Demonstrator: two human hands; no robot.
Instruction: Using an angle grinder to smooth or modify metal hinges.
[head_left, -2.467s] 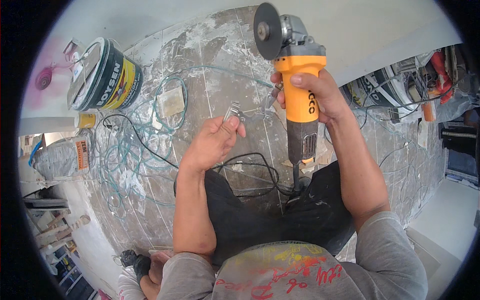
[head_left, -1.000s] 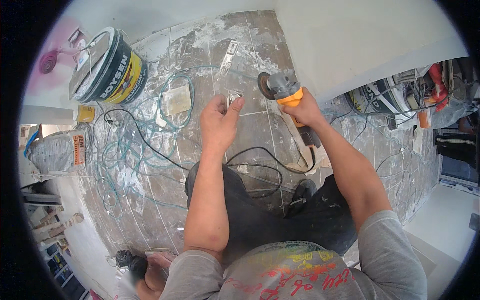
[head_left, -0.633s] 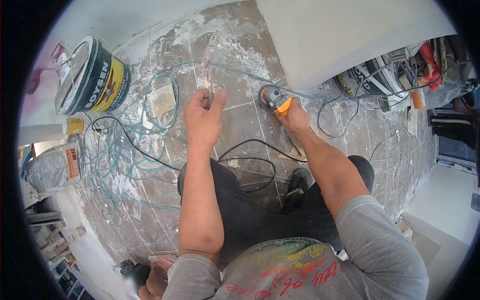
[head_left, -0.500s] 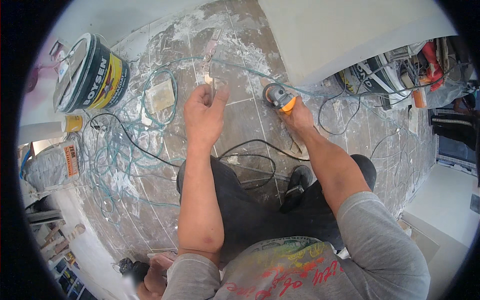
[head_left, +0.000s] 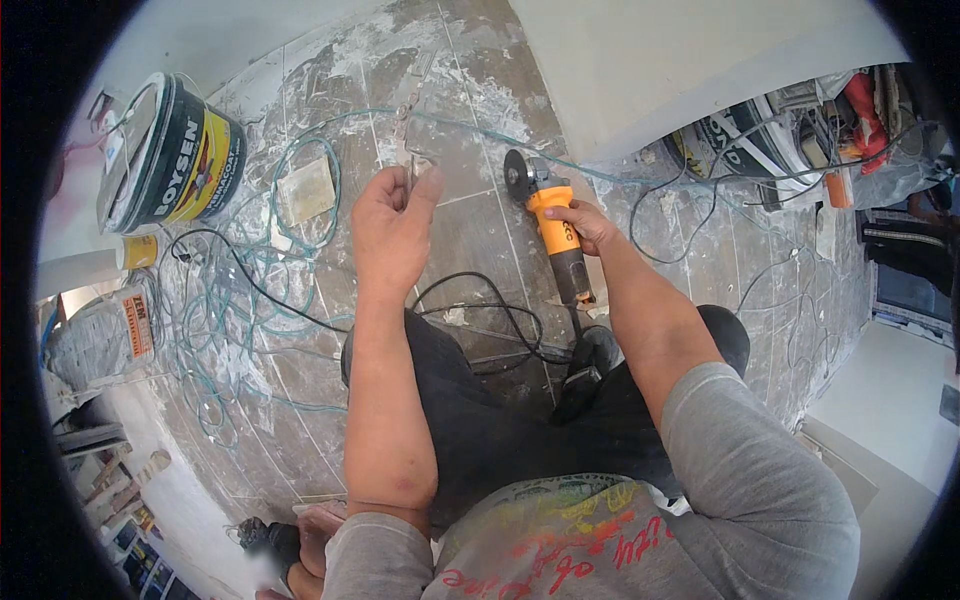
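Note:
My right hand [head_left: 590, 228] grips the side of an orange angle grinder [head_left: 560, 235] with a dark round disc [head_left: 517, 177] at its far end. The grinder points away from me, and its black cord trails from the near end. Left of it, my left hand [head_left: 393, 225] is closed, thumb and fingers pinching the near end of a narrow, pale strip [head_left: 405, 118], which looks like metal smeared with white. The strip stretches away from me over the floor. The two hands are apart, and the disc does not touch the strip.
Tangled teal cord [head_left: 215, 330] and a black cable [head_left: 500, 300] lie over the dusty tiled floor. A large dark bucket [head_left: 180, 160] stands at left, near a square tile [head_left: 306, 192]. Another bucket [head_left: 755, 145] and clutter sit at right. Another person's hand [head_left: 315, 545] shows at lower left.
The right hand has turned the grinder, so its orange body and the disc's flat side now show. My left hand still pinches the strip and appears slightly farther left.

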